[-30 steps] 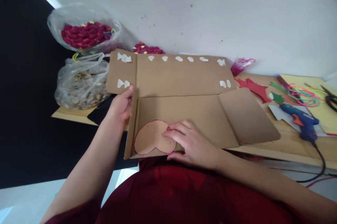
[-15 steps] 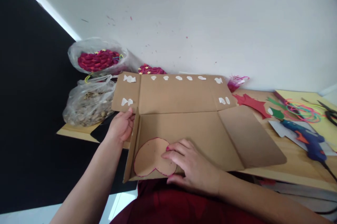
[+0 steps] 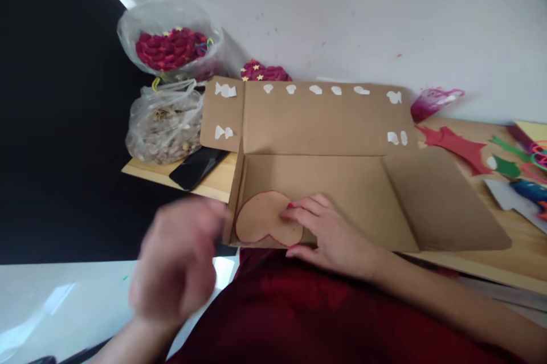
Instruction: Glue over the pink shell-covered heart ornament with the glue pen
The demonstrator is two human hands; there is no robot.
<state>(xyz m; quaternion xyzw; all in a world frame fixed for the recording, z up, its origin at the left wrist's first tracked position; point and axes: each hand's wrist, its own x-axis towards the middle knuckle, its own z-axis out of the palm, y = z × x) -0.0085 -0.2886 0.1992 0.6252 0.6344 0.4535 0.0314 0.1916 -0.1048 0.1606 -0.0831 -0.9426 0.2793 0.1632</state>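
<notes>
An opened-out cardboard box (image 3: 325,173) rests on the wooden table in front of me, with white torn paper patches along its raised back flap. In its left front corner lies a heart-shaped cardboard piece (image 3: 260,219) edged in magenta. My right hand (image 3: 327,233) grips the heart's right lobe, fingertips on top and thumb by the box's front edge. Off the box's left side, my left hand (image 3: 177,258) is smeared by motion; its fingers do not show clearly. It looks apart from the heart.
At the left stand a clear plastic bag (image 3: 164,125) of small brownish pieces and another bag (image 3: 171,48) of dark red ones. A black phone (image 3: 199,167) lies by the box. To the right are red paper scraps (image 3: 457,147), green scraps (image 3: 504,166) and part of a blue glue gun (image 3: 527,188).
My left hand has let go of the box's left side and moved down and toward me. The right hand stays on the heart. The view has shifted, uncovering more of the phone.
</notes>
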